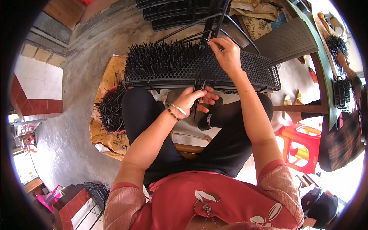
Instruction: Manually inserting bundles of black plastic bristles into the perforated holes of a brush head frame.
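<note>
A long black perforated rack [253, 69] lies in front of me above my knees. Its left part bristles with upright thin black sticks [157, 57], while rows of bare holes show on the right. Below the rack's near edge, my left hand [187, 100] grips a bundle of loose black sticks [198, 86] between thumb and palm, its other fingers partly spread. Over the border of the filled area, my right hand [229, 55] is closed in a pinch on one thin stick [207, 40] with a pale tip. Whether that stick's lower end touches a hole is hidden.
A red basin [113, 131] heaped with black sticks stands on a yellow sack [96, 128] to the left. More black racks [172, 23] are stacked beyond. At right are a green-edged table [326, 76], a red stool [303, 147] and another person's arm [347, 69].
</note>
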Available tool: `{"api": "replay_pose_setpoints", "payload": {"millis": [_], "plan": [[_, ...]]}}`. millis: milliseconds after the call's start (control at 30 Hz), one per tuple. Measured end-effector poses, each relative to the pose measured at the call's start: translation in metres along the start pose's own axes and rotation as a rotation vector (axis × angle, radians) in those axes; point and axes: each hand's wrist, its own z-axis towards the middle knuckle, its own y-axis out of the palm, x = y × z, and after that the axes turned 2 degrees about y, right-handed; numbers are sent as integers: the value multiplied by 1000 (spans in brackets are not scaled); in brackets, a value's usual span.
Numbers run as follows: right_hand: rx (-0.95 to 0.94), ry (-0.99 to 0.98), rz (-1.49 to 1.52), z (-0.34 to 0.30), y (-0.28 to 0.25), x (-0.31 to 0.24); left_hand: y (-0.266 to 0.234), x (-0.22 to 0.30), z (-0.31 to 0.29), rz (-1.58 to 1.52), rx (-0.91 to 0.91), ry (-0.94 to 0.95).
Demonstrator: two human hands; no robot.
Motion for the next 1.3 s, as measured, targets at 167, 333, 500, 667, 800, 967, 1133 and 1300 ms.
{"api": "replay_pose_setpoints", "payload": {"millis": [167, 333, 500, 667, 800, 967, 1133, 1300], "plan": [[75, -264, -222, 1, 1, 7, 2, 1, 0, 15, 3, 3], [8, -407, -242, 3, 2, -3, 0, -2, 0, 10, 0, 8], [39, -312, -394, 1, 1, 4, -1, -3, 1, 12, -9, 18], [76, -193, -233, 1, -2, 2, 0, -2, 2, 2, -9, 13], [-247, 101, -72, -7, -25, -16, -1, 5, -1, -16, 7, 45], [-560, 472, 373, -28, -24, -24, 0, 10, -1, -10, -14, 123], [-302, 516, 489, -15, -42, -11, 4, 7, 1, -38, 7, 50], [134, 262, 363, -1, -25, 4, -4, -2, 11, -46, -85, -8]]}}
